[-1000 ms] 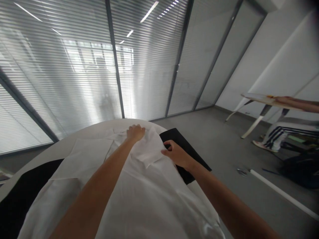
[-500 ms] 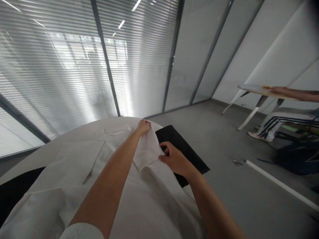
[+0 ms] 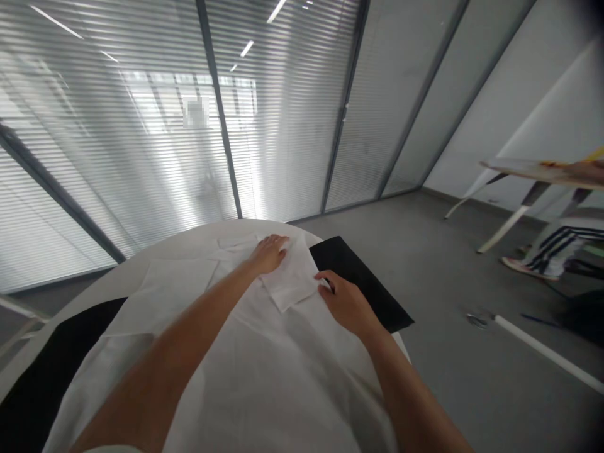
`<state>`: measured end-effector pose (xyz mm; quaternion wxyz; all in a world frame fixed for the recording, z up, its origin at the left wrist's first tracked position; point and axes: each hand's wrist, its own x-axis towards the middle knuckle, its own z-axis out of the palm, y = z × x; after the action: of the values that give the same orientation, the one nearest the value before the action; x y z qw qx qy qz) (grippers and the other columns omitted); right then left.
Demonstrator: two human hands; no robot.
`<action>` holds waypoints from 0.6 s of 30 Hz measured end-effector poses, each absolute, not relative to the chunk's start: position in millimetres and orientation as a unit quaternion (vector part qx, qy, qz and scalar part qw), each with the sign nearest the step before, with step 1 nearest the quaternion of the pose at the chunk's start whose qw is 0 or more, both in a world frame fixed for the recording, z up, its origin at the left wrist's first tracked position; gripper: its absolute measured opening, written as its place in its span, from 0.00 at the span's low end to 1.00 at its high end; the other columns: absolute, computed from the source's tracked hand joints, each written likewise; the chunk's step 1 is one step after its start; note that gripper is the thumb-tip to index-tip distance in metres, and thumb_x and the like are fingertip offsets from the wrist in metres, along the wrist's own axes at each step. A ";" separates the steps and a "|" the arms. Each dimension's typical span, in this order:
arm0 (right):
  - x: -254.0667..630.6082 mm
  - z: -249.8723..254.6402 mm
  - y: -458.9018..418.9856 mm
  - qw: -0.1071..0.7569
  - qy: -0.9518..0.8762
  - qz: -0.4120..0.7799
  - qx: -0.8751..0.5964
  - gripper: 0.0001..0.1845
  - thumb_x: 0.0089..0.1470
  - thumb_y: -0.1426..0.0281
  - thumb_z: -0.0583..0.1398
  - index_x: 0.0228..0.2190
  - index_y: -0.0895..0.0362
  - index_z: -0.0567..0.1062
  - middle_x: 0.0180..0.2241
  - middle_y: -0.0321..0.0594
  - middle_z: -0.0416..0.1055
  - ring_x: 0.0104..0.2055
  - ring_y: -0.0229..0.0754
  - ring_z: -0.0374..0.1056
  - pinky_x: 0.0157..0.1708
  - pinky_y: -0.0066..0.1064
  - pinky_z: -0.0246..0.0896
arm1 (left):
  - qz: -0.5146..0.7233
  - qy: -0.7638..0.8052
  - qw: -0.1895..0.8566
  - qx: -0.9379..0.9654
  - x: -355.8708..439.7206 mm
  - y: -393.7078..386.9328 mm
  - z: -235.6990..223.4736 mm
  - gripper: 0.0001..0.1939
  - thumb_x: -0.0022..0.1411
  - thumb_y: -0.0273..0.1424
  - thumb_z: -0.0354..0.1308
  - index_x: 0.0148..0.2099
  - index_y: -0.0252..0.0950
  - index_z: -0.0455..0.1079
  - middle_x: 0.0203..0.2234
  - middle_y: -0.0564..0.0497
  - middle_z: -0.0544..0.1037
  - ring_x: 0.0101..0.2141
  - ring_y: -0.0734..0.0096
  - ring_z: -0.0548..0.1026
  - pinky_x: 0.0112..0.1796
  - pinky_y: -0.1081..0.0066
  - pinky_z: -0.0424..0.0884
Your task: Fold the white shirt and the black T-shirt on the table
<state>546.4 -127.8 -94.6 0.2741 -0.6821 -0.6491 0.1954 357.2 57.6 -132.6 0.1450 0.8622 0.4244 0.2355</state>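
Observation:
A white cloth garment, shirt-like (image 3: 255, 377), lies spread over a round white table (image 3: 163, 246), with a sleeve-like flap (image 3: 295, 280) folded inward on its right side. My left hand (image 3: 270, 253) rests on the top of that flap, fingers stretched out and lying flat. At the flap's right edge, my right hand (image 3: 346, 303) pinches the cloth between thumb and forefinger. Another squared panel (image 3: 172, 277) of the garment lies to the left, partly covered by my left forearm. Black sheet material (image 3: 363, 286) shows from beneath the garment on both sides.
Glass partitions with blinds (image 3: 283, 126) stand beyond the table. On the grey floor to the right lie a white tube (image 3: 547, 352) and a small metal object (image 3: 476, 321). Farther right, a person in striped trousers sits at another table (image 3: 523, 168).
My left hand has gone from gripping the cloth's far edge to lying flat on the flap, slightly nearer. The flap now lies flatter. The view has shifted a little left.

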 end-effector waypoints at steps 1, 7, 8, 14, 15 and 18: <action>546.5 -96.3 -126.5 0.273 -0.645 0.194 -0.687 0.14 0.58 0.68 0.54 0.45 0.50 0.73 0.33 0.39 0.74 0.32 0.43 0.70 0.35 0.31 0.57 | 0.207 0.413 0.115 0.879 337.5 49.1 -129.3 0.24 0.67 0.35 0.50 0.64 0.41 0.63 0.60 0.44 0.68 0.61 0.59 0.63 0.62 0.58 0.54; 548.2 -107.1 -120.0 0.285 -0.620 0.183 -0.707 0.14 0.61 0.59 0.53 0.40 0.51 0.75 0.34 0.40 0.76 0.36 0.45 0.71 0.34 0.31 0.56 | 0.125 0.474 0.020 0.871 209.8 -10.0 -122.8 0.26 0.68 0.45 0.44 0.66 0.50 0.60 0.65 0.50 0.63 0.64 0.57 0.60 0.63 0.55 0.52; 548.3 -108.6 -119.8 0.289 -0.619 0.179 -0.708 0.14 0.61 0.59 0.53 0.39 0.51 0.75 0.34 0.40 0.76 0.36 0.45 0.72 0.34 0.31 0.56 | 0.122 0.498 0.002 0.858 190.3 -19.3 -124.0 0.27 0.68 0.46 0.44 0.66 0.51 0.60 0.65 0.50 0.63 0.64 0.55 0.59 0.63 0.53 0.51; 549.4 -115.6 -119.3 0.296 -0.612 0.164 -0.715 0.14 0.60 0.60 0.54 0.42 0.51 0.76 0.34 0.39 0.77 0.33 0.43 0.71 0.32 0.30 0.55 | 0.020 0.615 -0.047 0.787 114.3 -59.3 -140.7 0.30 0.69 0.45 0.40 0.68 0.43 0.58 0.65 0.41 0.62 0.64 0.47 0.58 0.61 0.44 0.51; 549.9 -116.9 -118.8 0.297 -0.610 0.165 -0.716 0.15 0.60 0.60 0.54 0.42 0.52 0.76 0.34 0.39 0.76 0.33 0.42 0.71 0.31 0.30 0.55 | 0.005 0.618 -0.046 0.785 110.7 -63.3 -143.6 0.30 0.69 0.45 0.40 0.68 0.40 0.59 0.64 0.39 0.63 0.63 0.46 0.60 0.60 0.44 0.52; 552.4 -121.0 -116.4 0.316 -0.609 0.176 -0.706 0.16 0.59 0.59 0.55 0.42 0.52 0.77 0.32 0.38 0.76 0.31 0.41 0.70 0.30 0.29 0.55 | 0.001 0.617 -0.074 0.784 111.5 -71.0 -149.2 0.30 0.70 0.42 0.40 0.67 0.36 0.59 0.63 0.35 0.64 0.61 0.46 0.62 0.60 0.44 0.52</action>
<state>552.4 -116.4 -121.0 0.3156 -0.7059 -0.6093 0.1757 111.5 -71.0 -149.2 -0.0739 0.7837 0.6167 0.0010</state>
